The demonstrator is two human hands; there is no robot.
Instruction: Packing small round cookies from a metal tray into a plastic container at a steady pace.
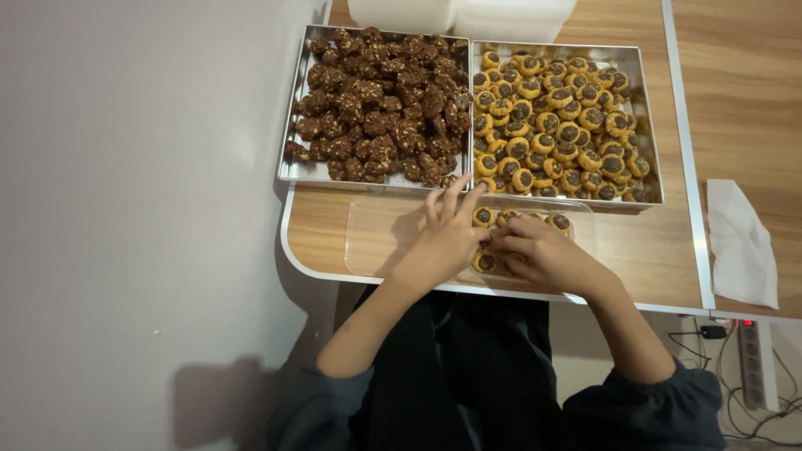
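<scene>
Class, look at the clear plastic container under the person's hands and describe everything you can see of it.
The clear plastic container is a shallow, see-through rectangular box with rounded corners. It lies flat at the near edge of the wooden table, just in front of the two metal trays. Its left part is bare; its right part holds a few round yellow cookies with dark centres. The left hand and right hand rest over that part, fingers among the cookies. No lid can be seen on it.
</scene>
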